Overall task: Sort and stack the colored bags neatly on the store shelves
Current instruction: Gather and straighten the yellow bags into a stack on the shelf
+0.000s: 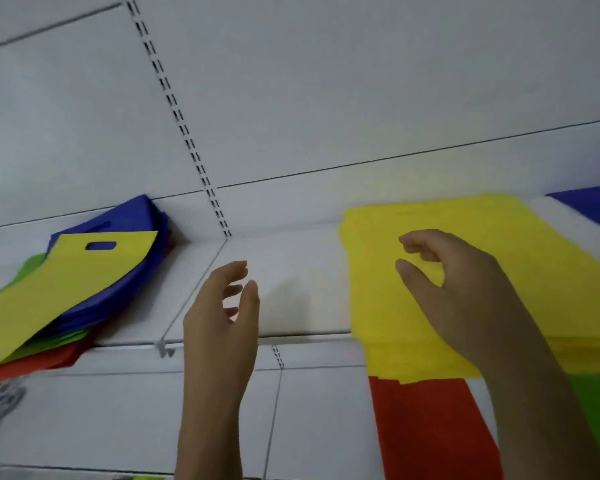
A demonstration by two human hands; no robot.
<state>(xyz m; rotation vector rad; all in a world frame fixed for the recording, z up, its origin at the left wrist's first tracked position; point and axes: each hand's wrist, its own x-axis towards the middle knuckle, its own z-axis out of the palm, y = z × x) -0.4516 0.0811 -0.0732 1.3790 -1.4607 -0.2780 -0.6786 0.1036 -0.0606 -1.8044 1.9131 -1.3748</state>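
Up on the white shelf [291,289], a neat yellow stack [499,244] is seen at the right, its front edge hanging over the lip. Above it the right hand [465,292] is held with fingers loosely curled, nothing gripped; whether the stack is touched cannot be told. The left hand [222,317] is raised over bare shelf between the piles, fingers relaxed and empty. At the left, a mixed pile is spread untidily: a yellow bag [66,285] is laid on top of blue bags [132,216], with green bags [32,268] and red bags [49,358] beneath. Below the yellow stack, a red stack [430,427] is seen, and a green stack [593,403] beside it.
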